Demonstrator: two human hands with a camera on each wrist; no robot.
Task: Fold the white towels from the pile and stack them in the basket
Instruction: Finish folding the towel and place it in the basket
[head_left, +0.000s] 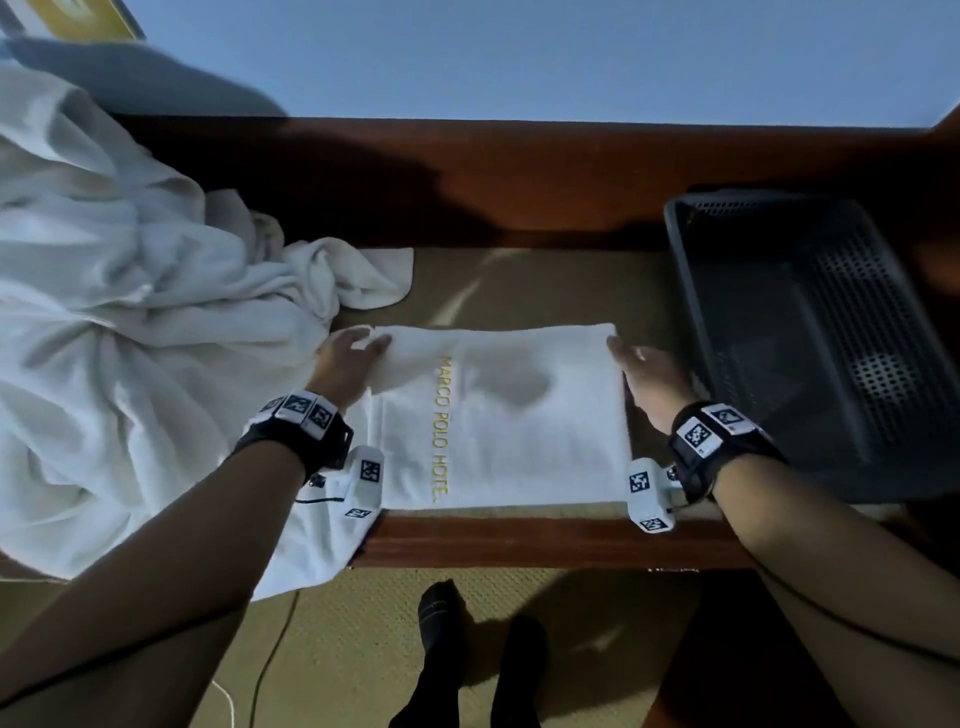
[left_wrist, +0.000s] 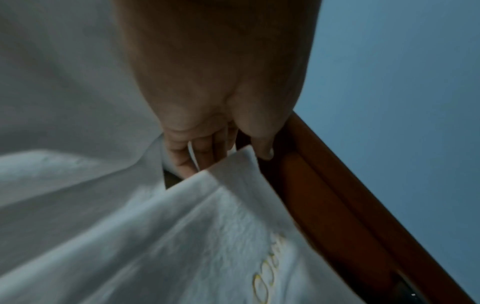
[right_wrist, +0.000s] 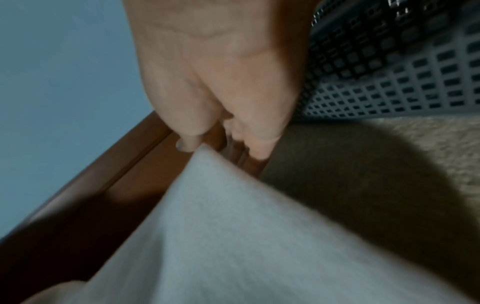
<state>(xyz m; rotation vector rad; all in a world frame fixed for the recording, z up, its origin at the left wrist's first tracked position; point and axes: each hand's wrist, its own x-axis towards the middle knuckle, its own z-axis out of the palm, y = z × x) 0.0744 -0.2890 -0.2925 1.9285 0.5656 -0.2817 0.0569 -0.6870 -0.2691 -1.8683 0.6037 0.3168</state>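
Dim bluish light, hard shadows; wrist views blurred, edges warped.

Hotel room: hotel-embroidered towel (head_left: 498, 415)

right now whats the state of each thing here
towel: folded flat on the bench, gold lettering up
pile: crumpled, unfolded, left of the towel
basket: upright, no towels visible inside
left hand: pinches the towel's far left corner
right hand: pinches the far right corner
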